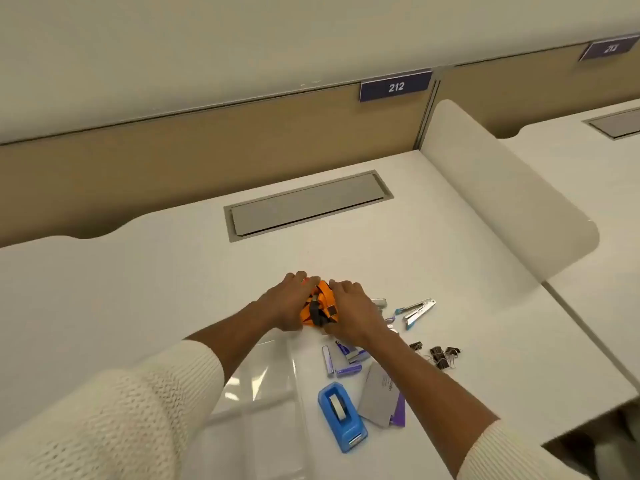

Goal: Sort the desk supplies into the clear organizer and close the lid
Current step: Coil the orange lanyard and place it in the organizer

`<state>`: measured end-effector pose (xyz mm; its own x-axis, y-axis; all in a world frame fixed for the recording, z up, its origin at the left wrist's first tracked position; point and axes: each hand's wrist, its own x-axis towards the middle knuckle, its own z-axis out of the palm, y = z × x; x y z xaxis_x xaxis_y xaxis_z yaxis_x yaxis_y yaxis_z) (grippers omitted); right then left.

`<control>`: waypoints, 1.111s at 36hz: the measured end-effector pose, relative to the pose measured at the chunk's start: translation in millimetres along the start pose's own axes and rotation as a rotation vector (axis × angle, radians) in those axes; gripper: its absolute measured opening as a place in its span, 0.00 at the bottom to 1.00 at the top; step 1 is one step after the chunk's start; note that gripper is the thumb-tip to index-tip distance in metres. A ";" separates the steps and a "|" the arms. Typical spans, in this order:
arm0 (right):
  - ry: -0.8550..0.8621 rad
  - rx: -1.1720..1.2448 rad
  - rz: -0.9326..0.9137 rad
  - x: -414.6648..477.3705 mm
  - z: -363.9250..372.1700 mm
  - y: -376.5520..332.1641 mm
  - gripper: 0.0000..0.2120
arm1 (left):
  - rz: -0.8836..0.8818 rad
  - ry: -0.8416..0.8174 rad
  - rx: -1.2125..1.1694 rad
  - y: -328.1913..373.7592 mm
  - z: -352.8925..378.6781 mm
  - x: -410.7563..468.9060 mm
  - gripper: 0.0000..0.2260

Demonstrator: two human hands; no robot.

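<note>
A bundle of orange lanyards (320,304) with black clips lies on the white desk, just beyond the clear organizer (266,382). My left hand (289,301) cups its left side and my right hand (349,310) presses its right side. The organizer is open, partly under my left forearm. To its right lie a blue tape dispenser (343,417), purple staple boxes (341,360), a grey card stack (381,396), black binder clips (440,353) and a blue-and-silver stapler (417,311).
A grey cable hatch (308,206) is set into the desk farther back. A white curved divider (502,202) rises on the right, with a neighbouring desk behind it. A tan partition with a sign "212" (396,86) runs along the back.
</note>
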<state>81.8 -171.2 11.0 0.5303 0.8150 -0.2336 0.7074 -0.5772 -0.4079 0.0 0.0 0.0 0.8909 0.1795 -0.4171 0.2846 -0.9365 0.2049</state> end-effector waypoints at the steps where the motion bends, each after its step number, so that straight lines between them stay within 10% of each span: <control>1: -0.004 0.008 0.000 2.5 2.2 0.2 0.37 | 0.000 0.003 -0.014 0.5 2.7 2.8 0.46; 19: 0.077 -0.134 0.032 37.1 10.2 -13.6 0.16 | -0.181 0.185 -0.272 10.0 -13.1 -8.5 0.13; 40: 0.087 0.161 -0.041 -29.8 -19.3 -108.2 0.22 | -0.377 0.300 -0.386 -1.4 -46.6 -134.9 0.16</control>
<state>-1.5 -134.0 79.1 0.5460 0.8261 -0.1391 0.6493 -0.5223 -0.5528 -104.2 -8.9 97.3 0.7490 0.6063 -0.2672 0.6567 -0.6258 0.4207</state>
